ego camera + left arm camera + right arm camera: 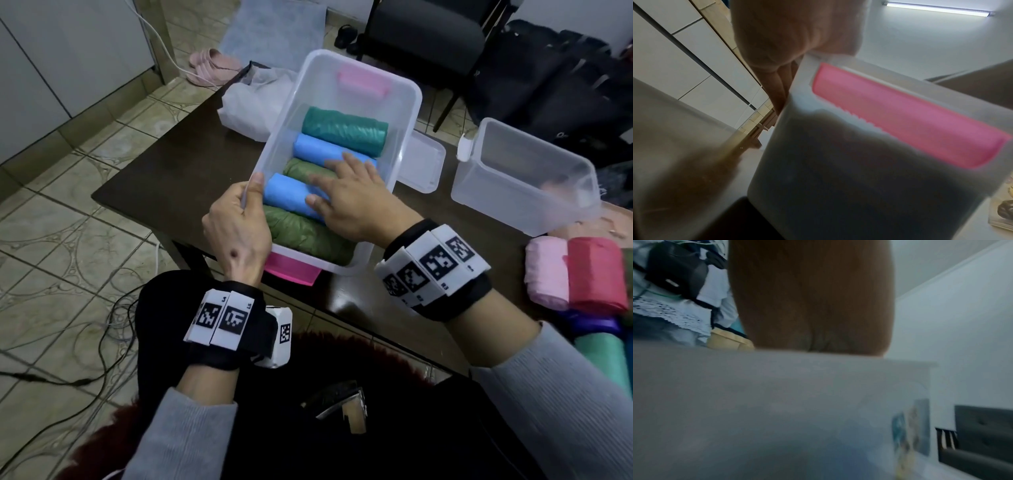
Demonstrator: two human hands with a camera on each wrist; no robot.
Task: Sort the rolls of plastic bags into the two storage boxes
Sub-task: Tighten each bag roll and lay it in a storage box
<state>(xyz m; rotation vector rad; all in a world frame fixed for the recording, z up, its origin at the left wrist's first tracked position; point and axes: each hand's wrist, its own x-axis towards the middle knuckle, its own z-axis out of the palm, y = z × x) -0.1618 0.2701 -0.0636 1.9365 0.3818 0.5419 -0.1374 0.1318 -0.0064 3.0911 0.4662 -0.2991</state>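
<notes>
A clear storage box [409, 113] with pink handles stands on the dark table [164, 178]. Inside lie several rolls in a row: teal [344, 128], blue [317, 149], olive green [301, 168], a second blue roll [287, 193] and a second green one [305, 236]. My left hand [239, 222] grips the box's left rim near the front corner, thumb over the edge; the left wrist view shows the same hand [789, 40] on the rim above the pink handle [910, 116]. My right hand [352, 195] lies flat on the rolls, fingers spread and pressing down. A second clear box [524, 174] stands to the right.
Loose rolls lie at the table's right edge: pink [546, 274], red [597, 274], purple [592, 323] and teal [603, 359]. A clear lid [423, 161] lies between the boxes and a white plastic bag [250, 102] behind the left one. Cables run over the tiled floor at left.
</notes>
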